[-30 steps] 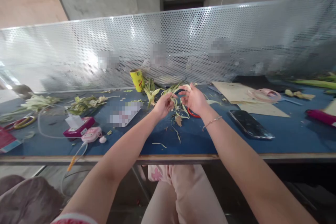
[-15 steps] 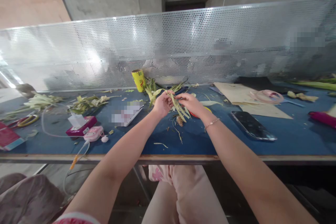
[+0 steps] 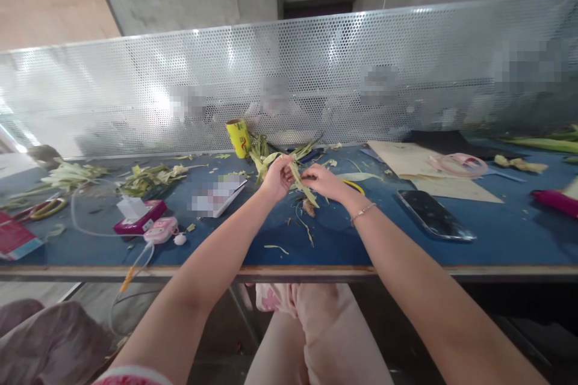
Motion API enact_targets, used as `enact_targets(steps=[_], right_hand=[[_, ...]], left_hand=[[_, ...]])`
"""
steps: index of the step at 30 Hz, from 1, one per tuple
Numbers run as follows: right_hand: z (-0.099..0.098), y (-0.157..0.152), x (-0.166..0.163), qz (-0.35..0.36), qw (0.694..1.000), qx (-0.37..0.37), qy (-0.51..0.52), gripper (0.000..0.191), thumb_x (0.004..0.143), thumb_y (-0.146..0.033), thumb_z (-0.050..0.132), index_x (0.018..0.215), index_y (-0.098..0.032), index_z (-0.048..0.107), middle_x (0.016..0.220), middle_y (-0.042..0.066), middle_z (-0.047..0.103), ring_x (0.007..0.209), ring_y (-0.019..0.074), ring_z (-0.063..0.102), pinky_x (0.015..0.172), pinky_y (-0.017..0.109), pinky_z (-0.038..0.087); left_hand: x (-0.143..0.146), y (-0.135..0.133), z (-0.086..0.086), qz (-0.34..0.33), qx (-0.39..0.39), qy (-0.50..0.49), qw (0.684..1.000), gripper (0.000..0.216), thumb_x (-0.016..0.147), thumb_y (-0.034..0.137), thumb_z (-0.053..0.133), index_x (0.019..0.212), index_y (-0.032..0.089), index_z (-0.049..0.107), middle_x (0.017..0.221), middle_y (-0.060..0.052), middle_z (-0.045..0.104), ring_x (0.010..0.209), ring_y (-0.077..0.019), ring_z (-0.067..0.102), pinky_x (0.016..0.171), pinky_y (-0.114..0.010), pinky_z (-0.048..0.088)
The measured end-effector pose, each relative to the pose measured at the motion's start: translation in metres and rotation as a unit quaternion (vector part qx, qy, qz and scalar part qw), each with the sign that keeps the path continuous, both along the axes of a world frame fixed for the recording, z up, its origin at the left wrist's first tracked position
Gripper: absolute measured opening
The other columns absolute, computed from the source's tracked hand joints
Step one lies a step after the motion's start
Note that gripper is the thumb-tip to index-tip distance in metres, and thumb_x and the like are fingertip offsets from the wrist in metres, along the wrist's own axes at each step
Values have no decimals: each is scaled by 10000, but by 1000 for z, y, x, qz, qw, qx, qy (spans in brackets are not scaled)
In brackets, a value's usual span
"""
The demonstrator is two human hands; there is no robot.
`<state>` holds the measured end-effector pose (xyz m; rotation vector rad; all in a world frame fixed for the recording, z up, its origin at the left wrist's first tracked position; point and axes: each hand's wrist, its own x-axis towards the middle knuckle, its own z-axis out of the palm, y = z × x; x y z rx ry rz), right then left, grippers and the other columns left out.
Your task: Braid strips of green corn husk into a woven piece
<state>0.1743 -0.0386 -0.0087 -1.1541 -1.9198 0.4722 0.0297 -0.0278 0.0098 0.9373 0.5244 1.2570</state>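
Note:
Pale green, strip-like husk leaves (image 3: 307, 194) hang down between my two hands over the blue table. My left hand (image 3: 279, 177) is closed around their upper part. Just to the right, my right hand (image 3: 321, 181) has its fingers bent into a pinch at the edge of the leaves; what lies between the fingertips is too small to make out. Behind my left hand rests a pile of green leaves (image 3: 259, 153). A small brownish scrap (image 3: 309, 209) lies under the hanging ends. A yellow ring-shaped handle (image 3: 354, 186) shows partly behind my right hand.
A yellow tube (image 3: 238, 138) stands by the perforated metal screen (image 3: 307, 72). Left lie a phone (image 3: 221, 195), a tissue pack (image 3: 139, 218), a pink case (image 3: 161, 230) with a cable, and leaf piles (image 3: 153, 179). Right are a dark phone (image 3: 434, 215) and brown paper (image 3: 406, 162).
My right hand has shifted slightly down and left along the leaves. The hanging leaves look narrower and less spread. My left hand keeps its hold almost in place.

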Motion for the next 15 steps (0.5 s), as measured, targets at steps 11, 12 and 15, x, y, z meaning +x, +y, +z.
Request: enact_targets(steps=[11, 12, 15], right_hand=[[-1, -8, -4, 87, 992, -83, 30, 79, 676, -210, 690, 725, -173, 642, 660, -8, 620, 601, 125, 526, 595, 264, 377], [-1, -8, -4, 91, 991, -91, 47, 76, 668, -179, 688, 726, -170, 641, 656, -6, 628, 585, 120, 535, 582, 260, 385], [0, -6, -2, 108, 977, -128, 132, 143, 671, -166, 697, 806, -177, 652, 586, -13, 623, 486, 107, 530, 495, 247, 392]], left_hand=[[-2, 4, 0, 36, -15, -34, 999, 149, 594, 82, 461, 707, 178, 475, 506, 56, 327, 413, -62, 315, 417, -191, 230], [-1, 4, 0, 39, -12, -32, 999, 149, 597, 75, 468, 704, 179, 472, 504, 58, 320, 413, -59, 312, 417, -188, 226], [-1, 4, -1, 50, -7, -27, 998, 121, 631, 79, 497, 682, 179, 451, 505, 62, 317, 409, -47, 299, 415, -182, 216]])
